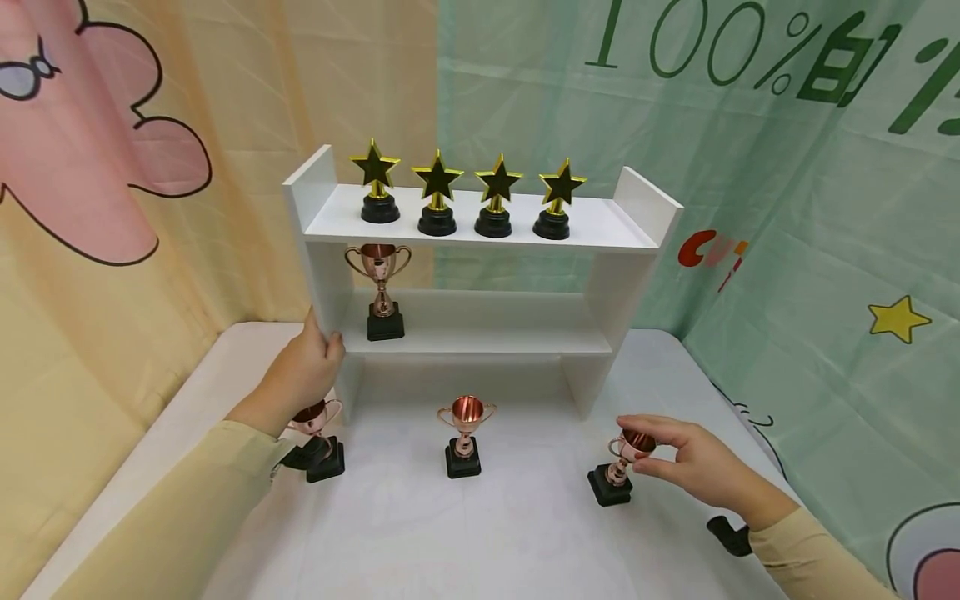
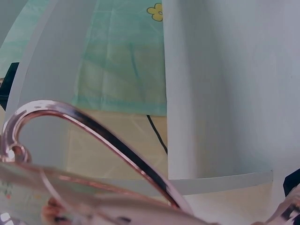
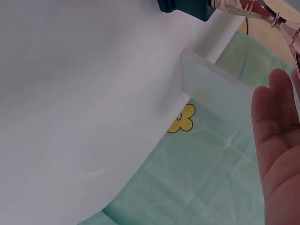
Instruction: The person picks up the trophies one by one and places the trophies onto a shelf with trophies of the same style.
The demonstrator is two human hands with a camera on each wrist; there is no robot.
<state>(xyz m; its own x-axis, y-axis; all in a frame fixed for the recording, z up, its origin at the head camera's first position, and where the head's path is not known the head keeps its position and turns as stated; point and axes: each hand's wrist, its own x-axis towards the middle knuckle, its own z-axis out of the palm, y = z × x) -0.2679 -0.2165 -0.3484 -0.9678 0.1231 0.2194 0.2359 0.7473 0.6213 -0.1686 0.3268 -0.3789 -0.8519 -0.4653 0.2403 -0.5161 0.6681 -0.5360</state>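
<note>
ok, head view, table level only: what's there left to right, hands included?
left hand gripping the white shelf unit's left side panel → left cup trophy → middle cup trophy → right cup trophy → right hand pinching that trophy's cup.

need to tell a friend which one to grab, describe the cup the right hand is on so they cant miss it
Start at the white shelf unit on the table; three copper cups on black bases stand in front of it. Take the right-most cup, off the shelf's right leg. Unlike the middle cup and the left cup, it has the right hand pinching its bowl with the fingers.
</note>
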